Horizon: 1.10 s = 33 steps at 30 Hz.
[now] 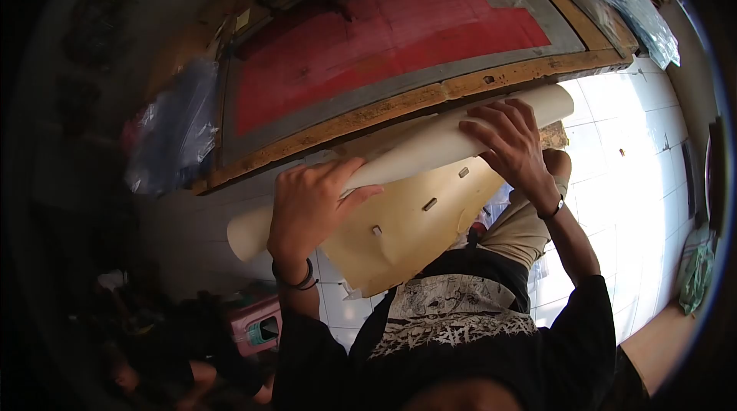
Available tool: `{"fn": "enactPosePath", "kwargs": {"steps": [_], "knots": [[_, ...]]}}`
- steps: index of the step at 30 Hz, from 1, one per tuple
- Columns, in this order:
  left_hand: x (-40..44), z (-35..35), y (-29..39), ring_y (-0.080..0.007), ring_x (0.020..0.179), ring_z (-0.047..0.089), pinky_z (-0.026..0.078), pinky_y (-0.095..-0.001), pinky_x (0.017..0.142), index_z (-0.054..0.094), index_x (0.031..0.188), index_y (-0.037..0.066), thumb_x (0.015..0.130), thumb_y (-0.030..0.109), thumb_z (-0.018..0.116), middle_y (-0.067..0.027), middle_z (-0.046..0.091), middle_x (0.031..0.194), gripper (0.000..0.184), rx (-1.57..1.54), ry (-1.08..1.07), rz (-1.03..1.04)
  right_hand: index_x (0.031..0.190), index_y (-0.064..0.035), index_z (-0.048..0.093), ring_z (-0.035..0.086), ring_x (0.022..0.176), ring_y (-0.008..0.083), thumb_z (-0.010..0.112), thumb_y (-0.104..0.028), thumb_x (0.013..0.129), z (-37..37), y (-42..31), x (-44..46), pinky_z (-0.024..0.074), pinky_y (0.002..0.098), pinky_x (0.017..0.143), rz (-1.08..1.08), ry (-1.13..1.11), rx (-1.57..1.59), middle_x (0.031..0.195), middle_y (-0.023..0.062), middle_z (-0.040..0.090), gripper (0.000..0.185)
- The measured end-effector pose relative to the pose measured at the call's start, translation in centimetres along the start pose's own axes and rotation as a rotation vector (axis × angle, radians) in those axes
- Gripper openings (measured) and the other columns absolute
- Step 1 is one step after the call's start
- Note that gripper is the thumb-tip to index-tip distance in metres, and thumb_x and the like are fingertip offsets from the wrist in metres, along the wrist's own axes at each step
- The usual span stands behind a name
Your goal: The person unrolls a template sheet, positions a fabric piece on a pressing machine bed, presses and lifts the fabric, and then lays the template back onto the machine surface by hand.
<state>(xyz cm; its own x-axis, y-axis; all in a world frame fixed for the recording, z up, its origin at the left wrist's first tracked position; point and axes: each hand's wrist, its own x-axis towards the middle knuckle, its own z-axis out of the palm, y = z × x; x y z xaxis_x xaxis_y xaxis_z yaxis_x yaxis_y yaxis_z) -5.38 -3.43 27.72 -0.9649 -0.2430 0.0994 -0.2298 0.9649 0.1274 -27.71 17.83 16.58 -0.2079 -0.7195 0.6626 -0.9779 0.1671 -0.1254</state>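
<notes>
A long cream-coloured roll of sheet material lies slanted across the front of the bench, its right end higher in view. My left hand grips its left part, fingers over the top and thumb stretched along the near side. Further right, my right hand is curled over the roll with fingers bent. Below the roll spreads a tan sheet or board with a worn edge. Three small blocks rest on it in a slanting row. Whether the roll and the tan sheet are joined is hidden.
A wood-framed table with a red surface stands beyond the roll. Clear plastic bags lie at its left and far right. White floor tiles show at right. A pink stool and another person's limbs are at lower left.
</notes>
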Motion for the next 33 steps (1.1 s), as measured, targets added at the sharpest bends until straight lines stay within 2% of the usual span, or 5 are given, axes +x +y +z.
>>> {"fn": "enactPosePath", "kwargs": {"steps": [7, 11, 19, 26, 33], "knots": [[-5.5, -2.5, -5.1, -0.0285, 0.106, 0.063, 0.044, -0.0399, 0.096, 0.067, 0.106, 0.004, 0.093, 0.039, 0.065, -0.0119, 0.069, 0.107, 0.037, 0.206, 0.860, 0.079, 0.115, -0.0212, 0.065, 0.067, 0.096, 0.0201, 0.070, -0.015, 0.077, -6.3, -1.0, 1.6, 0.0539, 0.0371, 0.086, 0.020, -0.156, -0.014, 0.103, -0.0009, 0.069, 0.039], [-10.7, 3.6, -9.5, -0.0232, 0.097, 0.057, 0.043, -0.0389, 0.093, 0.058, 0.107, -0.005, 0.105, 0.032, 0.041, -0.0126, 0.062, 0.097, 0.041, -0.188, 1.581, -0.680, 0.110, -0.0138, 0.067, 0.069, 0.089, 0.0254, 0.078, -0.007, 0.066, -10.8, -0.8, 3.1, 0.0581, 0.0371, 0.074, 0.029, -0.210, 0.124, 0.099, 0.0048, 0.069, 0.047], [-17.8, 24.1, -10.5, -0.0186, 0.127, 0.046, 0.037, -0.0355, 0.106, 0.037, 0.145, 0.002, 0.097, 0.038, 0.059, -0.0114, 0.046, 0.143, 0.065, -1.310, 0.144, -0.757, 0.105, -0.0010, 0.067, 0.072, 0.083, 0.0278, 0.078, -0.011, 0.069, -14.2, 0.1, 6.7, 0.0576, 0.0355, 0.068, -0.022, -0.347, 0.182, 0.095, 0.0123, 0.071, 0.039], [-13.5, 16.5, -9.2, -0.0163, 0.110, 0.060, 0.048, -0.0323, 0.095, 0.060, 0.123, 0.002, 0.084, 0.008, 0.077, -0.0047, 0.066, 0.117, 0.043, -1.473, 0.000, -0.392, 0.113, -0.0001, 0.063, 0.069, 0.074, 0.0262, 0.087, -0.019, 0.038, -18.7, 0.3, 6.8, 0.0542, 0.0362, 0.064, 0.086, -0.318, 0.112, 0.089, 0.0145, 0.068, 0.081], [-8.9, 12.6, -9.6, -0.0230, 0.101, 0.065, 0.051, -0.0330, 0.089, 0.065, 0.118, 0.001, 0.085, 0.007, 0.075, -0.0101, 0.070, 0.110, 0.035, -1.124, -0.190, 0.314, 0.115, -0.0054, 0.059, 0.066, 0.070, 0.0230, 0.079, 0.003, 0.056, -19.6, 1.0, 1.4, 0.0529, 0.0354, 0.064, 0.296, -0.333, -0.061, 0.094, 0.0104, 0.068, 0.063]]}}
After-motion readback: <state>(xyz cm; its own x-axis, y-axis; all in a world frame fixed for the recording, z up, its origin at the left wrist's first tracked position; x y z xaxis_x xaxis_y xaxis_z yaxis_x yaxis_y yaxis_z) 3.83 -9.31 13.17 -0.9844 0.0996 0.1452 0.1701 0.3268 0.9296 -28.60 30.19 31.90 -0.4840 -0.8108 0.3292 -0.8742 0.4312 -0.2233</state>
